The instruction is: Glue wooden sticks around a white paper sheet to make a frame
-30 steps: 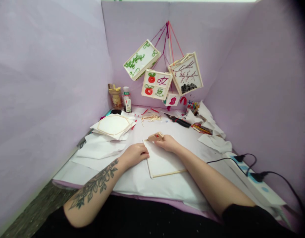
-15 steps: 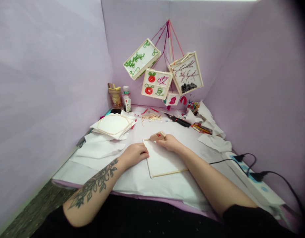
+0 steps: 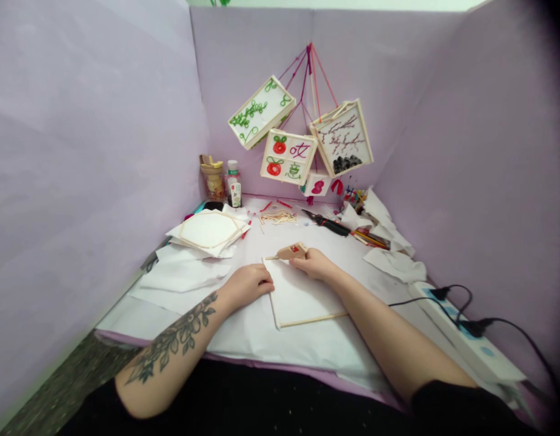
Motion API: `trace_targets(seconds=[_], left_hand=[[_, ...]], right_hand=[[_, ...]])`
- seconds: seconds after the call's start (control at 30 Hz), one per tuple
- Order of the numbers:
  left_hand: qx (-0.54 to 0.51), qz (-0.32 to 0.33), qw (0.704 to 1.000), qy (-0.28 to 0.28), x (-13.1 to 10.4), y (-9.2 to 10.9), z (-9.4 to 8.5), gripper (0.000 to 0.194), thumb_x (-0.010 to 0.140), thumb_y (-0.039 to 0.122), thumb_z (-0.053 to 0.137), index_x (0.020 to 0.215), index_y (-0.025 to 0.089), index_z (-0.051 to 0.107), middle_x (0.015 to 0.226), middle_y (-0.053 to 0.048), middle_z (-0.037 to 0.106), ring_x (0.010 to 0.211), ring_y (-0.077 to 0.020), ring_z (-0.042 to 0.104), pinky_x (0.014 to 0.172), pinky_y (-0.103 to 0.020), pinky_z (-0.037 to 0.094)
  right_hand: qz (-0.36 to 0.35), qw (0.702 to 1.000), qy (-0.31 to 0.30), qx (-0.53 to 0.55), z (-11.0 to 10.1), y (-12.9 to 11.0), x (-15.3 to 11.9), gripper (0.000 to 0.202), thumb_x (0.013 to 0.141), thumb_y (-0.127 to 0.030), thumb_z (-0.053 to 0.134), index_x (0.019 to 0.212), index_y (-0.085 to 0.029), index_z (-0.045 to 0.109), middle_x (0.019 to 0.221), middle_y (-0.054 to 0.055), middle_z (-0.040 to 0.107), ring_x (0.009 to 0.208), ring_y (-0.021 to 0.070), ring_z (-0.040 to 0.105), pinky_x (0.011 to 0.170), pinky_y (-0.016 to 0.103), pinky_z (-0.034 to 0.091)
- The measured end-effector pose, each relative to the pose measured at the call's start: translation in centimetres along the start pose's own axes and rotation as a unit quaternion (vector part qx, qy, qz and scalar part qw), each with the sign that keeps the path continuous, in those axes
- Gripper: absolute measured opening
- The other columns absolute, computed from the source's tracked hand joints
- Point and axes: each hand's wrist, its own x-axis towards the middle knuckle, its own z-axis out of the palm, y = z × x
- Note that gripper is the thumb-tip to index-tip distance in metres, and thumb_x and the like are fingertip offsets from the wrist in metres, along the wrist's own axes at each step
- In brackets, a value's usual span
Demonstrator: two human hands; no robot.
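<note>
A white sheet edged with thin wooden sticks lies flat on the table in front of me. My left hand has its fingers curled at the sheet's left edge, gripping it. In my right hand is a small beige glue gun with a red mark on its side. Its nozzle points left, close to the sheet's far left corner; whether it touches there I cannot tell. My right forearm hides the sheet's right part.
White hexagonal stick-edged panels are stacked on the left. Wooden sticks and black-handled pliers lie behind. Decorated boxes hang on cords. A power strip with plugged cables is at right, near a jar and bottle opposite.
The view has tilted up slightly, so the scene sits a little lower. The glue gun has shifted slightly to the right with my right hand; my left hand keeps its place on the edge.
</note>
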Motion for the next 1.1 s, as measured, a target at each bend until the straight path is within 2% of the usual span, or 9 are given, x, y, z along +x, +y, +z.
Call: trace_targets(seconds=[0.23,0.43,0.53,0.63,0.77,0.97,1.1], left_hand=[[-0.002,-0.003,1.0,0.002,0.08,-0.16,0.14,0.008,0.08,0.022,0.064,0.081,0.018,0.07,0.085,-0.002,0.067,0.08,-0.0146,0.061,0.075,-0.024,0.045],[-0.001,-0.006,1.0,-0.003,0.09,-0.1,0.06,0.008,0.081,0.022,0.063,0.081,0.018,0.07,0.086,-0.002,0.067,0.081,-0.0147,0.061,0.076,-0.024,0.045],[0.0,-0.004,1.0,-0.001,0.1,-0.15,0.07,0.008,0.081,0.022,0.063,0.081,0.018,0.07,0.086,-0.002,0.067,0.081,-0.0148,0.061,0.076,-0.024,0.045],[-0.003,-0.002,1.0,-0.001,0.08,-0.2,0.12,0.008,0.081,0.022,0.063,0.081,0.018,0.07,0.086,-0.002,0.067,0.08,-0.0147,0.061,0.075,-0.024,0.045],[-0.006,-0.003,1.0,0.004,0.06,-0.22,0.18,0.007,0.08,0.021,0.063,0.081,0.018,0.07,0.085,-0.002,0.068,0.08,-0.0145,0.061,0.075,-0.024,0.045],[-0.007,0.002,1.0,0.003,0.12,-0.29,0.22,0.007,0.08,0.021,0.064,0.081,0.018,0.07,0.085,-0.002,0.067,0.079,-0.0145,0.061,0.075,-0.024,0.045],[-0.007,0.001,1.0,0.002,0.16,-0.24,0.2,0.007,0.08,0.02,0.063,0.08,0.018,0.07,0.084,-0.002,0.067,0.079,-0.0145,0.061,0.075,-0.024,0.045]], right_hand=[[0.005,1.0,-0.015,-0.028,0.3,0.39,0.34,0.031,0.077,-0.038,0.059,0.088,-0.012,0.07,0.065,0.003,0.063,0.058,0.0137,0.055,0.049,0.02,0.035],[-0.008,1.0,0.003,-0.013,0.27,0.46,0.33,0.028,0.077,-0.036,0.058,0.087,-0.012,0.07,0.066,0.004,0.063,0.058,0.0128,0.054,0.05,0.02,0.035],[0.0,1.0,-0.007,-0.02,0.31,0.47,0.26,0.028,0.076,-0.037,0.06,0.085,-0.012,0.07,0.063,0.004,0.062,0.057,0.0134,0.054,0.049,0.021,0.034],[0.004,1.0,-0.018,-0.012,0.32,0.51,0.25,0.028,0.075,-0.035,0.061,0.087,-0.011,0.069,0.066,0.004,0.063,0.058,0.0132,0.054,0.049,0.02,0.034],[-0.016,1.0,-0.003,0.018,0.4,0.6,0.44,0.027,0.077,-0.031,0.06,0.092,-0.012,0.069,0.074,0.004,0.065,0.062,0.0124,0.054,0.05,0.019,0.034],[0.006,1.0,-0.03,0.004,0.33,0.4,0.34,0.027,0.075,-0.034,0.061,0.087,-0.011,0.069,0.071,0.004,0.064,0.057,0.012,0.052,0.046,0.02,0.032],[-0.004,1.0,-0.008,0.012,0.42,0.46,0.57,0.027,0.076,-0.034,0.06,0.088,-0.012,0.069,0.071,0.004,0.064,0.059,0.012,0.052,0.049,0.02,0.034]])
